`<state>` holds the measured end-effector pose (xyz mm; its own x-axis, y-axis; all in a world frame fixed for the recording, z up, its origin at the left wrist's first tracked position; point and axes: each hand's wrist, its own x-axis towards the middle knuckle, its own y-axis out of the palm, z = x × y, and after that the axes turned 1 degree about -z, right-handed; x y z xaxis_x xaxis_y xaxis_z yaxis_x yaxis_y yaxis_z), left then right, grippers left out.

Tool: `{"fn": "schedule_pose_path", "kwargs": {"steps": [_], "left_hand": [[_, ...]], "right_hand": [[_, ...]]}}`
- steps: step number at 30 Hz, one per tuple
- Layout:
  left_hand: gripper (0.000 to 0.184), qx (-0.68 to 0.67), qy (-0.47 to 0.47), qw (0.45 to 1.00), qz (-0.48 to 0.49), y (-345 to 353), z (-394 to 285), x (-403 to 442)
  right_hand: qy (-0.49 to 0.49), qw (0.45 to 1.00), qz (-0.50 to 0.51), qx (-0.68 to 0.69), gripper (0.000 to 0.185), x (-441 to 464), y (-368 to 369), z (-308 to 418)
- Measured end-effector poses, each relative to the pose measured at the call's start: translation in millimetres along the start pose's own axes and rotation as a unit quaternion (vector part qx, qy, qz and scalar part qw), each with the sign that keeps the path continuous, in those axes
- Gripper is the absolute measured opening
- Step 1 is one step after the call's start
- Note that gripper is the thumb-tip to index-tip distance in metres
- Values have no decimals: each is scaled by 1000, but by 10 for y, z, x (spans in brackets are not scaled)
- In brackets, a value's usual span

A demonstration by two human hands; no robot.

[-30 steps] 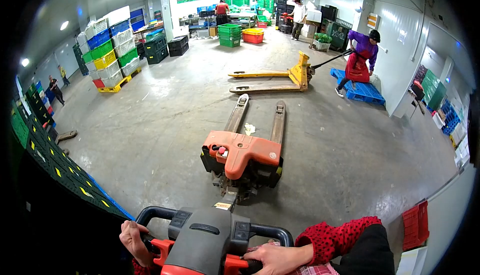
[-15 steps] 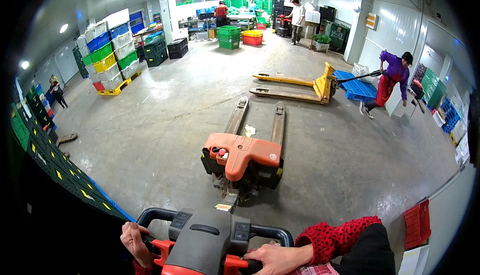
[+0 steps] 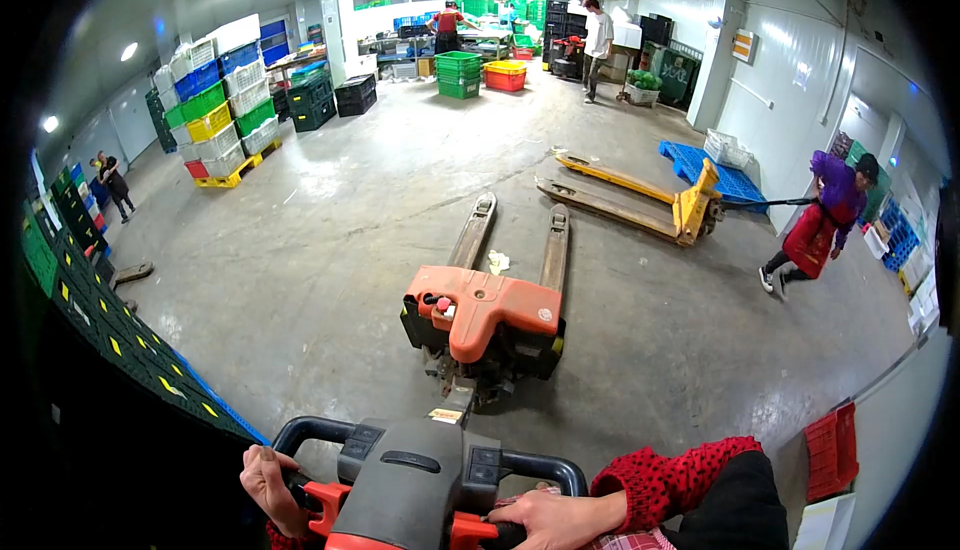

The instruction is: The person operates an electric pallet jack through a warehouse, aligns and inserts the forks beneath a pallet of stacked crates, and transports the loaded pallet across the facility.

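Both my hands are on the control handle (image 3: 408, 480) of an orange electric pallet jack (image 3: 485, 310). My left hand (image 3: 270, 490) is wrapped round the handle's left grip, beside a red lever. Around the right grip closes my right hand (image 3: 555, 518), its fingers partly hidden beneath, under a red sleeve with black dots (image 3: 670, 475). In front of me the jack's two forks (image 3: 555, 250) point away over the floor, carrying nothing. A crumpled pale scrap (image 3: 498, 262) lies between them.
A person in purple (image 3: 840, 195) pulls a yellow hand pallet jack (image 3: 690, 205) at right. A blue pallet (image 3: 712, 172) lies behind it. Stacked crates (image 3: 210, 125) stand at left, green tubs (image 3: 458, 75) farther back. Dark crates (image 3: 130, 340) line the near left.
The person in purple has moved right and nearer, drawing the yellow pallet jack along. A person in white at the back has shifted slightly. My hands and the orange jack stay put.
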<state>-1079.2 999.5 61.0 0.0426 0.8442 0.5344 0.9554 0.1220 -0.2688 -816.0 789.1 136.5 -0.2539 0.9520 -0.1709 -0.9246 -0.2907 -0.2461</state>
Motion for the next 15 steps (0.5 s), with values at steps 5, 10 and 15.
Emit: {"fn": "schedule_pose_path", "kwargs": {"steps": [5, 10, 15], "left_hand": [[52, -4, 0, 1000, -6, 9, 15, -10], [52, -1, -3, 1000, -7, 7, -26, -19], [52, 2, 0, 1000, -8, 0, -15, -24]], "right_hand": [[-1, 1000, 1, 3, 51, 2, 7, -24], [1, 1000, 6, 4, 51, 6, 13, -31], [-3, 1000, 4, -2, 51, 4, 23, -42]]}}
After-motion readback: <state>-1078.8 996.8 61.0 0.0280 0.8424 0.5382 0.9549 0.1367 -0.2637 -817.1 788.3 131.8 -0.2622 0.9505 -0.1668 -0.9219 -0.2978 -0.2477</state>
